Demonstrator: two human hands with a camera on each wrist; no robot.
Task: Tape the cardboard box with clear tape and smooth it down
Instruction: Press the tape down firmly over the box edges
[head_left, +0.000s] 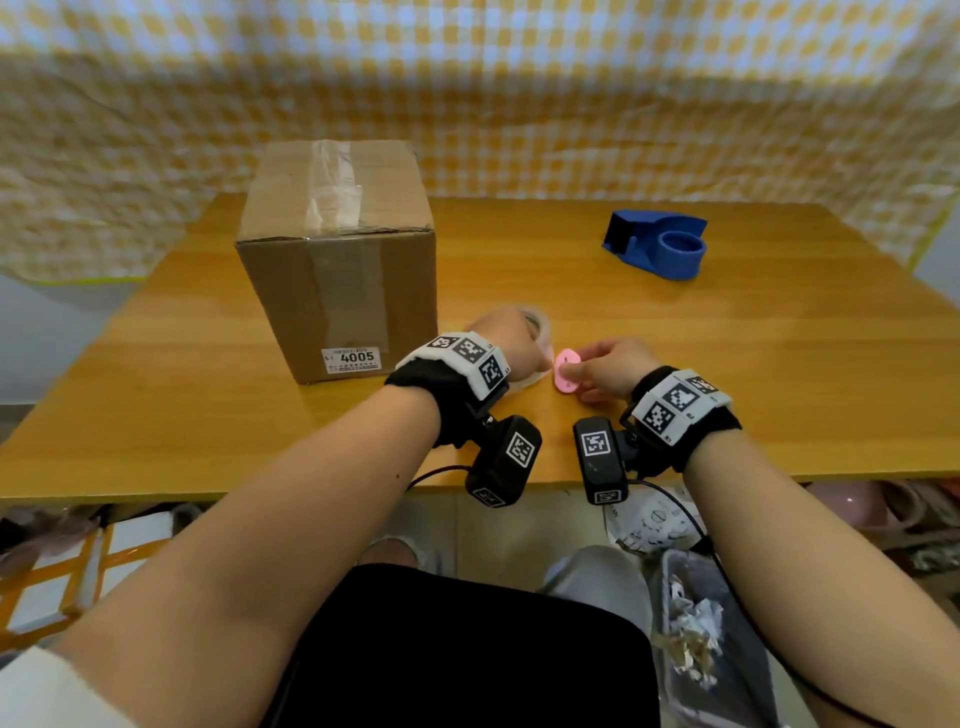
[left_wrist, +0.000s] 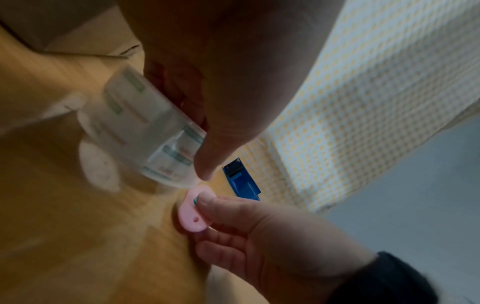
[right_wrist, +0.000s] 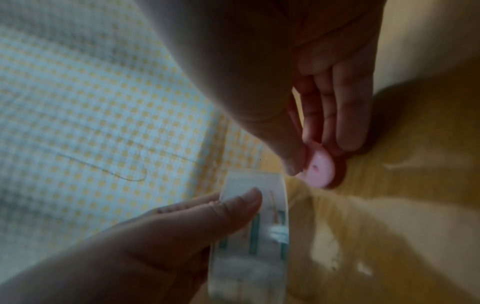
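Taped cardboard box (head_left: 337, 260) upright, clear tape roll (left_wrist: 145, 133) beside

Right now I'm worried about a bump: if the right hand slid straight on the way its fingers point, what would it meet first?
Probably the clear tape roll in the left hand; the right hand pinches a pink cutter just beside it.

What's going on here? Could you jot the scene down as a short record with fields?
Surface: wooden table
Box: cardboard box upright at the table's left, clear tape already on its top
Left hand: grips the clear tape roll
Right hand: pinches a small pink cutter beside the roll
Idle tool: blue tape dispenser, far right, untouched
Backdrop: yellow checked cloth
Stage: judging by the grip, preparing tape
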